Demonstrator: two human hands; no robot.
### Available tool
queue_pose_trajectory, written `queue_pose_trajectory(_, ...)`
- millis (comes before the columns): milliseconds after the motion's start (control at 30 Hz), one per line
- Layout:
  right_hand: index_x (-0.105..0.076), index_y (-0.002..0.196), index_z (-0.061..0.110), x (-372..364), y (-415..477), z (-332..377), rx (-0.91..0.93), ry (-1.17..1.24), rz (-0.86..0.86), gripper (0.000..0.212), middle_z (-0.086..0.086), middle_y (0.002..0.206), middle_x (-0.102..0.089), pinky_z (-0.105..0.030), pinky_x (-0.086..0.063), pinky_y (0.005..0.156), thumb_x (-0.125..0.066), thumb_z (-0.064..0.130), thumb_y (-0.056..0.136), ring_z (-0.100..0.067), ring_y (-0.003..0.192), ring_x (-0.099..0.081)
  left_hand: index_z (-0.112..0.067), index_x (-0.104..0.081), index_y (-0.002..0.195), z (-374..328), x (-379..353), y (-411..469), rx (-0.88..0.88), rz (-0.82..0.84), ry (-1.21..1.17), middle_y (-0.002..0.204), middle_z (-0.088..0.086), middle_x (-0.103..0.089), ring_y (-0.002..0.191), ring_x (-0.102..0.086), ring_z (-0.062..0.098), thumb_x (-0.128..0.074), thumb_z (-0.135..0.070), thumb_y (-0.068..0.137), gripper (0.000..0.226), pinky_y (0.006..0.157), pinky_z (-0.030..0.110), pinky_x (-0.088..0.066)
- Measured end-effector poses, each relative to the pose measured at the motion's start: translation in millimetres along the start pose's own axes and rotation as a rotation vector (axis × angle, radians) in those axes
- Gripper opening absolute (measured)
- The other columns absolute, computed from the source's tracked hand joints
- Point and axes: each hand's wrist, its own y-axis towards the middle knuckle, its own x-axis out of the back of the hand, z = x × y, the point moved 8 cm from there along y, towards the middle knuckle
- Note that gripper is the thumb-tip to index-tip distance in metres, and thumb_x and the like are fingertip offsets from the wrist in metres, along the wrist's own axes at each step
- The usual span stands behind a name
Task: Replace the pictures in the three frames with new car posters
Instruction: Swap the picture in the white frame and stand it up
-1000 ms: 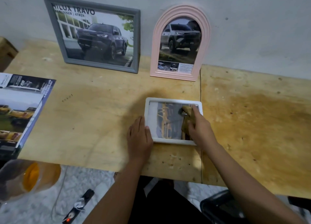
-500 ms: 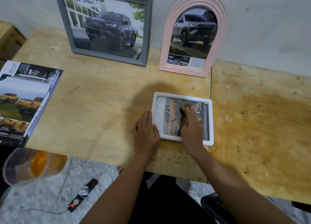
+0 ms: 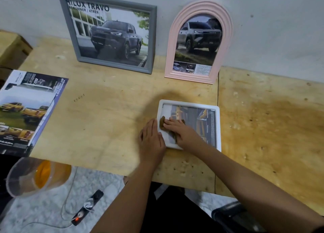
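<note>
Near counter (image 3: 105, 127) edge | right grip (image 3: 182, 131) flat, pressing cloth (image 3: 162, 123) on frame (image 3: 217, 127) | left grip (image 3: 152, 140) flat (empty), bracing | risk — frame skids if brace slips

Pale grey plastered wall (image 3: 271, 22) at rear, scuffed, with a few small dark marks. An unfinished light plywood surface (image 3: 105, 124) abuts it, built of two sheets meeting at a straight seam right of centre. The right sheet bears a broad brown stain (image 3: 280, 113) and scattered pits. Speckled white-grey floor (image 3: 43, 213) lies below the near edge. Lighting is soft and even.
</note>
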Motion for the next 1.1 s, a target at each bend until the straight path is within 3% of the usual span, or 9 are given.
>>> queue_pose_trajectory(100,-0.051,0.133,0.016,3,1,-4,0.081,-0.006,0.069,0.051,-0.001,0.146,-0.04,-0.033,-0.014,0.119,-0.05,-0.007,0.087,-0.012,0.141,-0.022,-0.012,-0.032,0.144,1,-1,1,0.0,0.011,0.034,0.15,0.004,-0.034,0.137,-0.031,0.019,-0.028,-0.027,0.092,0.054,0.11,0.032,-0.018)
queue_pose_trajectory(233,-0.06,0.123,0.009,9,-5,0,0.167,0.034,0.09,0.046,-0.003,0.135,-0.054,-0.035,-0.015,0.119,-0.051,-0.013,0.083,-0.005,0.133,-0.027,-0.011,-0.03,0.145,-3,2,0,-0.012,0.037,0.06,0.15,0.007,-0.034,0.136,-0.033,0.023,-0.035,-0.022,0.096,0.05,0.109,0.038,-0.024)
queue_pose_trajectory(433,-0.067,0.113,0.006,21,-25,-10,0.197,0.031,0.147,0.049,-0.007,0.127,-0.06,-0.04,-0.022,0.117,-0.052,-0.021,0.074,-0.009,0.127,-0.038,-0.011,-0.033,0.143,-3,4,1,0.007,0.052,0.055,0.148,0.007,-0.037,0.134,-0.037,0.023,-0.041,-0.021,0.095,0.05,0.108,0.037,-0.027)
queue_pose_trajectory(633,-0.065,0.118,0.011,39,-52,-39,0.074,0.007,0.271,0.056,-0.001,0.133,-0.055,-0.037,-0.027,0.116,-0.049,-0.023,0.076,-0.001,0.13,-0.033,-0.01,-0.033,0.143,-5,6,2,0.012,0.049,0.092,0.148,0.006,-0.036,0.135,-0.035,0.022,-0.042,-0.017,0.095,0.05,0.108,0.038,-0.026)
queue_pose_trajectory(800,-0.069,0.112,0.023,66,-52,-55,-0.115,-0.074,0.349,0.065,0.002,0.131,-0.058,-0.031,-0.039,0.107,-0.042,-0.023,0.075,-0.009,0.128,-0.045,-0.008,-0.039,0.14,-5,8,1,-0.005,0.006,0.074,0.144,0.008,-0.042,0.132,-0.041,0.025,-0.039,-0.019,0.091,0.05,0.105,0.04,-0.031)
queue_pose_trajectory(867,-0.067,0.115,0.024,78,-40,-47,-0.152,-0.061,0.244,0.059,0.0,0.127,-0.06,-0.024,-0.044,0.097,-0.042,-0.017,0.081,-0.017,0.119,-0.053,-0.009,-0.039,0.14,-3,8,1,-0.004,0.0,0.068,0.143,0.007,-0.043,0.131,-0.041,0.024,-0.035,-0.024,0.089,0.053,0.105,0.04,-0.032)
queue_pose_trajectory(933,-0.065,0.118,0.019,94,-27,-39,-0.146,0.013,-0.038,0.05,-0.007,0.124,-0.061,-0.016,-0.041,0.089,-0.046,-0.013,0.084,-0.023,0.114,-0.055,-0.012,-0.039,0.14,-2,7,0,0.005,0.001,0.058,0.143,0.006,-0.043,0.131,-0.041,0.024,-0.033,-0.025,0.088,0.054,0.104,0.04,-0.032)
queue_pose_trajectory(1000,-0.064,0.12,0.012,98,-20,-37,-0.176,0.079,-0.235,0.048,-0.01,0.126,-0.06,-0.012,-0.035,0.092,-0.048,-0.013,0.083,-0.025,0.118,-0.053,-0.013,-0.038,0.14,-3,8,-1,0.006,-0.005,0.048,0.143,0.005,-0.043,0.129,-0.042,0.024,-0.032,-0.026,0.088,0.054,0.103,0.04,-0.033)
queue_pose_trajectory(1100,-0.06,0.123,0.007,74,-14,-33,-0.208,0.098,-0.222,0.049,-0.013,0.131,-0.057,-0.014,-0.028,0.099,-0.049,-0.014,0.081,-0.025,0.124,-0.05,-0.014,-0.039,0.14,-4,10,-1,0.002,-0.011,0.044,0.142,0.005,-0.043,0.128,-0.044,0.025,-0.028,-0.029,0.089,0.054,0.102,0.039,-0.033)
